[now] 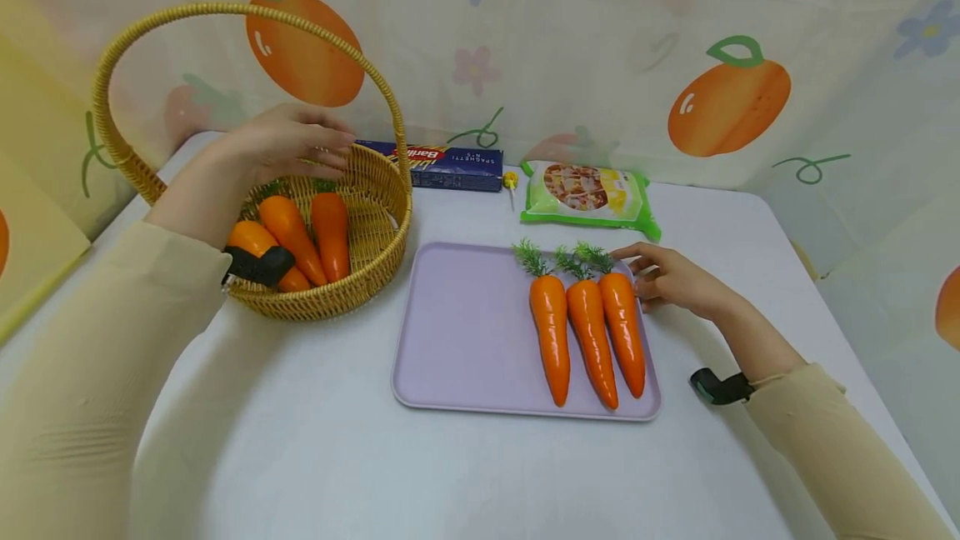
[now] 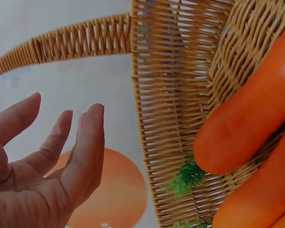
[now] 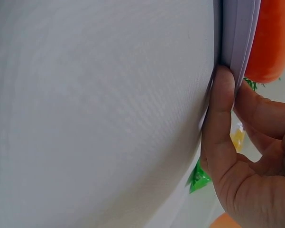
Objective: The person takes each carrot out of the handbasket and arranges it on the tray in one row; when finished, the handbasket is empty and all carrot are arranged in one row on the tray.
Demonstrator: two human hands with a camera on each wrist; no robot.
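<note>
My left hand (image 1: pixel 288 144) hovers over the wicker basket (image 1: pixel 352 294), under its arched handle, with fingers loosely extended and nothing held. Three toy carrots lie in the basket, among them a carrot (image 1: pixel 330 232) with green leaf tufts toward the back. In the left wrist view the left hand (image 2: pixel 61 166) is apart from those carrots. Three more carrots (image 1: pixel 592 340) lie side by side on the right half of a lilac tray (image 1: pixel 465 332), leaves pointing away. My right hand (image 1: pixel 678 282) pinches the tray's right rim near the far corner; the thumb (image 3: pixel 223 95) presses the rim's outer side.
Behind the tray lie a blue spaghetti box (image 1: pixel 457 169), a small yellow lollipop (image 1: pixel 511 180) and a green food packet (image 1: pixel 588 197). All stand on a white table (image 1: pixel 450 482) against a fruit-patterned cloth (image 1: pixel 570 48). The basket's tall handle (image 1: pixel 247 8) arches above the left forearm.
</note>
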